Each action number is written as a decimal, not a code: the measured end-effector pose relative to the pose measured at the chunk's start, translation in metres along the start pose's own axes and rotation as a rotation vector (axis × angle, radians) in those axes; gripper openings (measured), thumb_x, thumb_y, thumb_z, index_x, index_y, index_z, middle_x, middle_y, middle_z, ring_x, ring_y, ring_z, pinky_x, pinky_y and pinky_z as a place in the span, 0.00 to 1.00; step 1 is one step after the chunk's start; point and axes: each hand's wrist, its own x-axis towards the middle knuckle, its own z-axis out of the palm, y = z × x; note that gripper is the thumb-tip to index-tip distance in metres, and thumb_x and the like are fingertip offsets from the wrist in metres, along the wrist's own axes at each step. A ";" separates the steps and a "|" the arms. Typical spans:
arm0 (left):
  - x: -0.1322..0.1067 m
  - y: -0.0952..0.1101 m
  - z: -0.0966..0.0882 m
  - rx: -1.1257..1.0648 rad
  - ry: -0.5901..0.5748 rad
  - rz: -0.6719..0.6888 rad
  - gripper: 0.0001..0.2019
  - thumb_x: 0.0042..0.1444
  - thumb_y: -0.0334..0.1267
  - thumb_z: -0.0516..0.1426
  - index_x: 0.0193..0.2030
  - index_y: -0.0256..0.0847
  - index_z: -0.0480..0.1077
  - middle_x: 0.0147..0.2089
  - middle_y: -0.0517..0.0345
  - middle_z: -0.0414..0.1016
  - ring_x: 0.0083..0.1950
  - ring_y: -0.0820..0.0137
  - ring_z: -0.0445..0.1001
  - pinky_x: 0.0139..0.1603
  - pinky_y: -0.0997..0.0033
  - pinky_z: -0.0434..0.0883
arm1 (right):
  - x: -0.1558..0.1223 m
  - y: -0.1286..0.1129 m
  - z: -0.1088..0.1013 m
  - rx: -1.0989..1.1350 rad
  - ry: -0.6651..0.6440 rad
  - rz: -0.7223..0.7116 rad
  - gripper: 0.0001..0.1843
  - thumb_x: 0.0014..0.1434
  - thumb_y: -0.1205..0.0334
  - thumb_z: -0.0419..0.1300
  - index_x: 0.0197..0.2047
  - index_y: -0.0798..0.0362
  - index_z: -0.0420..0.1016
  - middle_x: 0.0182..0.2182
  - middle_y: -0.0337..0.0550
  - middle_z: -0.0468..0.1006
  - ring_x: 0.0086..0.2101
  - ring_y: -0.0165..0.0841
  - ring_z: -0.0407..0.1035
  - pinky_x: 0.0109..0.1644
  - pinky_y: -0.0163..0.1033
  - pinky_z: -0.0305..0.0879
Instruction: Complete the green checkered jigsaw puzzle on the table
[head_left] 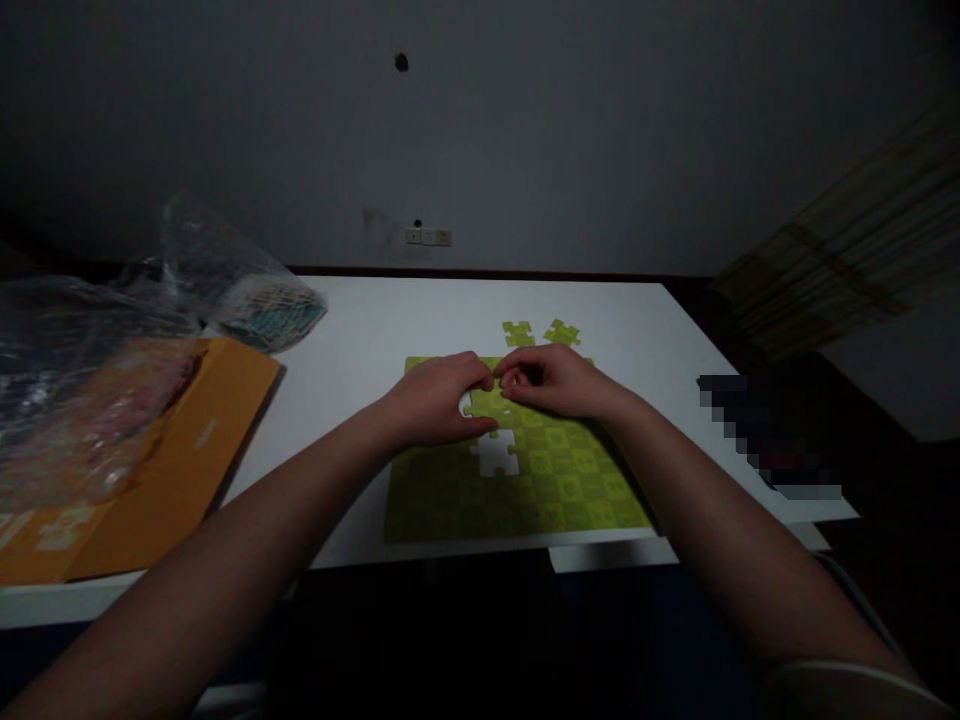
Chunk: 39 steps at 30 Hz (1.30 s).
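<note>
A yellow-green jigsaw puzzle lies flat near the front edge of a white table. A white gap shows where a piece is out. My left hand and my right hand meet over the puzzle's far part, fingers curled. Together they pinch and press a green puzzle piece at the puzzle's upper middle. Two loose green pieces lie on the table just beyond my right hand.
An orange cardboard box lies at the left, with clear plastic bags of items on and behind it. A dark wall rises behind the table. A blurred dark patch sits at the table's right edge.
</note>
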 end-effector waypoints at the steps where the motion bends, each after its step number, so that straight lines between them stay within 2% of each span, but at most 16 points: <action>1: 0.000 0.000 0.000 -0.003 -0.012 0.018 0.21 0.58 0.51 0.73 0.55 0.47 0.81 0.54 0.48 0.81 0.54 0.53 0.79 0.56 0.56 0.72 | 0.000 -0.001 -0.001 -0.049 0.020 -0.031 0.13 0.63 0.58 0.73 0.51 0.50 0.88 0.36 0.42 0.84 0.34 0.36 0.74 0.42 0.43 0.69; 4: 0.000 0.000 -0.001 -0.021 -0.051 0.052 0.20 0.62 0.50 0.71 0.58 0.47 0.83 0.55 0.46 0.80 0.56 0.53 0.79 0.59 0.54 0.73 | 0.001 -0.002 -0.004 -0.144 0.047 -0.100 0.13 0.62 0.61 0.74 0.51 0.49 0.88 0.37 0.42 0.83 0.36 0.36 0.74 0.45 0.44 0.69; 14: 0.000 -0.002 0.000 -0.014 -0.071 0.054 0.22 0.64 0.50 0.69 0.62 0.47 0.83 0.56 0.46 0.79 0.55 0.53 0.78 0.60 0.53 0.73 | 0.000 -0.002 -0.003 -0.153 0.000 -0.055 0.11 0.65 0.61 0.73 0.51 0.47 0.88 0.39 0.42 0.85 0.35 0.36 0.74 0.42 0.43 0.68; 18: 0.001 0.001 0.001 0.053 -0.084 0.033 0.31 0.60 0.55 0.73 0.67 0.49 0.80 0.58 0.46 0.78 0.56 0.51 0.77 0.61 0.53 0.72 | 0.000 -0.004 -0.003 -0.131 0.005 -0.036 0.11 0.67 0.57 0.71 0.51 0.48 0.88 0.38 0.42 0.85 0.35 0.36 0.74 0.42 0.42 0.67; 21: 0.001 0.002 0.003 0.061 -0.077 0.025 0.32 0.56 0.55 0.75 0.65 0.48 0.80 0.60 0.46 0.78 0.60 0.48 0.76 0.64 0.50 0.71 | -0.001 -0.004 -0.002 -0.085 0.008 -0.014 0.13 0.69 0.53 0.69 0.51 0.49 0.88 0.36 0.43 0.84 0.35 0.36 0.74 0.41 0.42 0.67; 24: 0.002 0.001 0.004 -0.037 -0.039 0.045 0.31 0.52 0.50 0.77 0.60 0.46 0.80 0.61 0.46 0.79 0.62 0.48 0.75 0.66 0.49 0.70 | 0.000 -0.002 -0.001 -0.056 0.013 -0.006 0.13 0.68 0.52 0.69 0.51 0.49 0.88 0.36 0.43 0.85 0.34 0.37 0.74 0.41 0.43 0.67; 26: 0.001 0.001 0.003 -0.169 -0.015 0.042 0.24 0.55 0.46 0.75 0.57 0.46 0.80 0.57 0.48 0.81 0.58 0.52 0.77 0.62 0.52 0.71 | 0.000 -0.001 -0.001 -0.057 0.009 -0.009 0.13 0.68 0.52 0.68 0.50 0.48 0.88 0.36 0.43 0.85 0.34 0.37 0.74 0.41 0.43 0.67; 29: 0.001 0.004 0.003 -0.409 -0.021 -0.043 0.13 0.61 0.46 0.70 0.49 0.45 0.80 0.42 0.55 0.81 0.42 0.63 0.77 0.48 0.61 0.71 | 0.000 0.000 -0.001 -0.069 0.003 -0.007 0.13 0.69 0.52 0.68 0.51 0.47 0.88 0.35 0.43 0.84 0.35 0.37 0.75 0.41 0.44 0.68; 32: 0.000 0.009 0.005 -0.594 -0.075 -0.118 0.14 0.61 0.49 0.71 0.45 0.43 0.80 0.33 0.60 0.77 0.33 0.69 0.72 0.37 0.67 0.66 | 0.000 0.000 -0.002 -0.080 0.002 0.000 0.13 0.69 0.52 0.68 0.51 0.47 0.88 0.36 0.43 0.84 0.36 0.37 0.75 0.42 0.44 0.69; 39: 0.001 0.017 0.012 -0.506 -0.107 -0.093 0.13 0.56 0.47 0.74 0.43 0.44 0.85 0.31 0.60 0.78 0.31 0.69 0.72 0.34 0.68 0.65 | 0.001 0.002 -0.002 -0.092 0.007 0.019 0.12 0.69 0.51 0.68 0.50 0.46 0.88 0.36 0.43 0.85 0.36 0.38 0.75 0.41 0.45 0.70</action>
